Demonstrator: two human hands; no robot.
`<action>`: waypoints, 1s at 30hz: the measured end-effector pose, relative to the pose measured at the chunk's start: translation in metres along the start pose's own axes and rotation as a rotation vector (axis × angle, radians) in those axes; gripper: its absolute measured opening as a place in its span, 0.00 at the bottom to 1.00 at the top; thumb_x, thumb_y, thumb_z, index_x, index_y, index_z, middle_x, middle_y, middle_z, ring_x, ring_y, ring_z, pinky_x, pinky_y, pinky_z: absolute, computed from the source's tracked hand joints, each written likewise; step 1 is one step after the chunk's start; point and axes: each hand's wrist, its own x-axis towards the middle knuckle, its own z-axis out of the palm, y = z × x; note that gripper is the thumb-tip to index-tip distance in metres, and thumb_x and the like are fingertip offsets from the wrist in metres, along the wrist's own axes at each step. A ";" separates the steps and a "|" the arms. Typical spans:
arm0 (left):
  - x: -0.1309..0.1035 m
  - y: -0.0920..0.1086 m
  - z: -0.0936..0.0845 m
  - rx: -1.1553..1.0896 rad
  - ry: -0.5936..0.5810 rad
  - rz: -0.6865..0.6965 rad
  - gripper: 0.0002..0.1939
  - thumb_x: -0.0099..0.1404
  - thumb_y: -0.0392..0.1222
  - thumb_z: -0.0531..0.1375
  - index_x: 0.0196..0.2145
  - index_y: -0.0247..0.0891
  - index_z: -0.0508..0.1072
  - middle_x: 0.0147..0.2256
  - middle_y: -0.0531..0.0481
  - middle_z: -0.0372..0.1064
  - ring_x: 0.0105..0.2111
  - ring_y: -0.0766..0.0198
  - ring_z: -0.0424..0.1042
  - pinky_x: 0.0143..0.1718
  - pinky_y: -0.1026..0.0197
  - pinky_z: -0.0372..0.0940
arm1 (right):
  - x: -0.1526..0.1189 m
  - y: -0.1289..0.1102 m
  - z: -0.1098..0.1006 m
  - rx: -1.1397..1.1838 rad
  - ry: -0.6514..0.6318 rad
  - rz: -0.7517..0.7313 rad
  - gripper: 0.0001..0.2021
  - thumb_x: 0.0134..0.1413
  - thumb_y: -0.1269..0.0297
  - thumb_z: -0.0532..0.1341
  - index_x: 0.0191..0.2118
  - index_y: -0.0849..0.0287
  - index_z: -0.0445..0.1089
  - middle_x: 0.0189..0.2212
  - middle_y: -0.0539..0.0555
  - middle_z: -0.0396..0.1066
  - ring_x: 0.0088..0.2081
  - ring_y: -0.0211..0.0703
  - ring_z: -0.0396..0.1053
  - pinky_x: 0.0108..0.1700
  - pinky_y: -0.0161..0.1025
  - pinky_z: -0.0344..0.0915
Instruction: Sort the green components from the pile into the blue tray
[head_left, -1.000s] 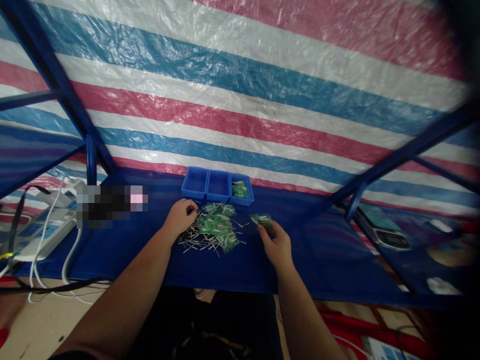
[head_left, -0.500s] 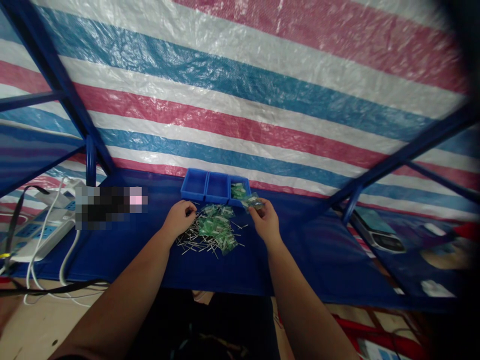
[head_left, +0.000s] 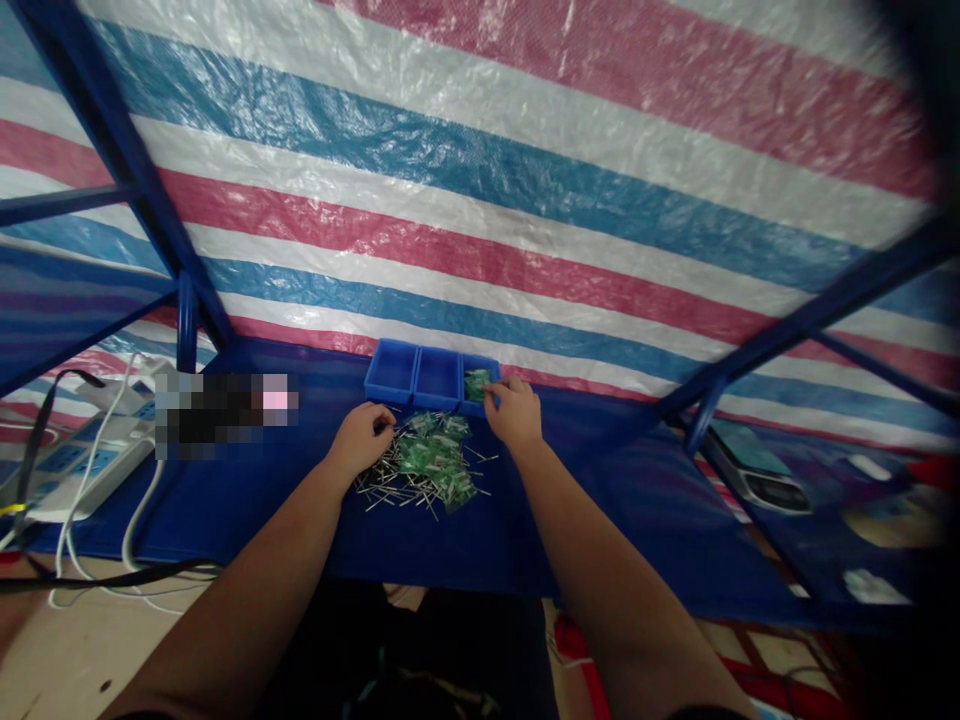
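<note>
My right hand (head_left: 514, 410) reaches over the front right corner of the right-hand blue bin (head_left: 471, 408). Its fingers are pinched together against the small green-tinted plastic packets (head_left: 475, 384) inside; what they grip, if anything, is hidden. My left hand (head_left: 361, 440) rests at the left edge of a heap, fingers curled into a closed ring, and I cannot make out what is between them. In the heap, several green-tinted plastic packets (head_left: 435, 455) lie on top of loose thin metal pins (head_left: 394, 488), which look like rivets.
Two more blue bins, a left one (head_left: 393, 370) and a middle one (head_left: 437, 376), adjoin the right one. A white power strip (head_left: 82, 475) with cables lies far left beside a pixelated patch. At right is a digital scale (head_left: 761, 465). Blue frame posts (head_left: 187, 325) flank the blue table (head_left: 480, 545).
My right hand has moved left and slightly up to the right-hand bin. The packet it held beside the bin no longer shows outside it. My left hand has barely moved.
</note>
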 end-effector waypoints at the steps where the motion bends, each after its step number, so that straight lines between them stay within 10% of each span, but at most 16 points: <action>1: 0.000 0.001 0.000 -0.003 0.000 -0.001 0.06 0.58 0.33 0.60 0.32 0.38 0.77 0.33 0.49 0.71 0.32 0.62 0.71 0.38 0.59 0.67 | -0.001 -0.001 0.001 -0.010 -0.028 -0.017 0.12 0.62 0.62 0.58 0.43 0.54 0.79 0.46 0.60 0.72 0.48 0.55 0.66 0.49 0.49 0.62; 17: 0.000 0.003 -0.002 0.002 -0.013 0.007 0.06 0.58 0.33 0.60 0.33 0.38 0.77 0.32 0.49 0.71 0.32 0.62 0.71 0.38 0.59 0.67 | -0.024 -0.003 -0.011 0.055 -0.037 -0.070 0.14 0.63 0.57 0.58 0.50 0.56 0.72 0.47 0.61 0.71 0.51 0.57 0.65 0.53 0.51 0.60; 30: 0.001 0.000 0.000 0.006 -0.001 0.023 0.06 0.58 0.32 0.60 0.32 0.38 0.77 0.32 0.49 0.72 0.32 0.62 0.71 0.38 0.59 0.67 | -0.127 -0.001 -0.029 0.243 -0.263 -0.209 0.29 0.62 0.50 0.60 0.64 0.56 0.59 0.65 0.63 0.59 0.66 0.58 0.57 0.66 0.60 0.56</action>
